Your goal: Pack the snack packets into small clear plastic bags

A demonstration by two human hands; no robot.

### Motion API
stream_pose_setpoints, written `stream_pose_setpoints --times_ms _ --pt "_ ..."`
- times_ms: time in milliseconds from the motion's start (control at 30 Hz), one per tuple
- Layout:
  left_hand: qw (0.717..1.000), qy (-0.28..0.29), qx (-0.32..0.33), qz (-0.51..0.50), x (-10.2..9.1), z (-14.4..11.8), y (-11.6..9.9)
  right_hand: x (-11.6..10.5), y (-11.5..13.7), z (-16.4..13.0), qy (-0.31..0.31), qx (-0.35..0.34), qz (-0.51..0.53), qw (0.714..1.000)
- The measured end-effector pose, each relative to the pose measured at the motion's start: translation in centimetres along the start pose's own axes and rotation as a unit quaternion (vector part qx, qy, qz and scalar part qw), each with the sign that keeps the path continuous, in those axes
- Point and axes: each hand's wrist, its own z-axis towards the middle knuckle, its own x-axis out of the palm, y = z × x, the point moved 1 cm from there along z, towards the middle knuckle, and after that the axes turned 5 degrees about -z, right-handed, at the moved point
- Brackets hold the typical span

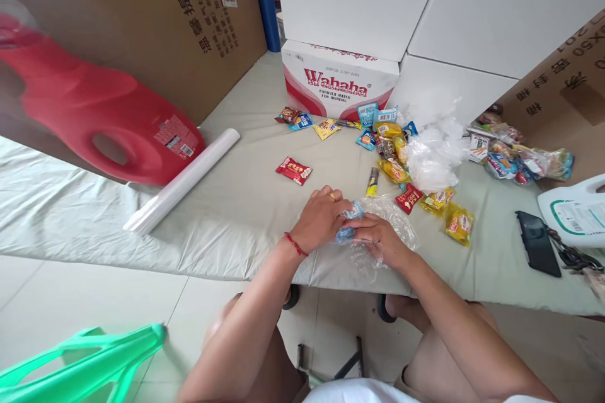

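Note:
Near the front edge of the cloth-covered surface, my left hand [321, 217] and my right hand [378, 236] meet around a light blue snack packet [346, 233]. Both hands have their fingers closed on it; the left fingers partly cover it. Crumpled clear plastic film [397, 220] spreads under and beside my right hand. Just beyond the hands lie a slim yellow-and-dark snack packet [373, 182] and a red snack packet [409, 198]. Farther left, another red packet [293, 170] lies by itself.
Several snacks, including a yellow packet [458, 224], surround a heap of clear plastic bags [437, 151]. A Wahaha carton [340, 79] stands behind. At left are a plastic film roll [184, 182] and a red jug [118, 107]; at right, a phone [537, 244] and a white bottle [579, 211].

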Motion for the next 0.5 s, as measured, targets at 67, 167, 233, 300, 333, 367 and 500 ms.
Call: stream_pose_setpoints --times_ms 67,167,233,300,333,367,500 --pt "0.997 0.021 0.061 -0.037 0.7 0.1 -0.2 -0.3 0.3 0.0 0.010 -0.008 0.015 1.000" --pt "0.995 0.047 0.064 -0.065 1.8 -0.8 -0.2 -1.5 0.4 -0.4 0.015 0.015 0.066 0.998" --pt "0.997 0.030 0.049 -0.055 2.4 -1.6 -0.2 -2.8 -0.2 -0.9 -0.035 0.099 0.109 0.988" --pt "0.998 0.023 0.044 -0.026 3.1 -2.2 -0.3 -4.3 -1.4 -1.4 -0.141 0.247 0.146 0.948" --pt "0.999 0.024 0.041 -0.004 3.4 -2.5 -0.5 -5.0 -2.1 -1.5 -0.190 0.326 0.161 0.912" --pt "0.999 0.026 0.037 0.020 3.7 -2.7 -0.6 -5.6 -2.7 -1.6 -0.223 0.394 0.173 0.874" --pt "0.996 0.020 0.033 0.079 4.4 -2.9 -1.2 -5.8 -4.3 -0.2 -0.165 0.515 0.194 0.819"
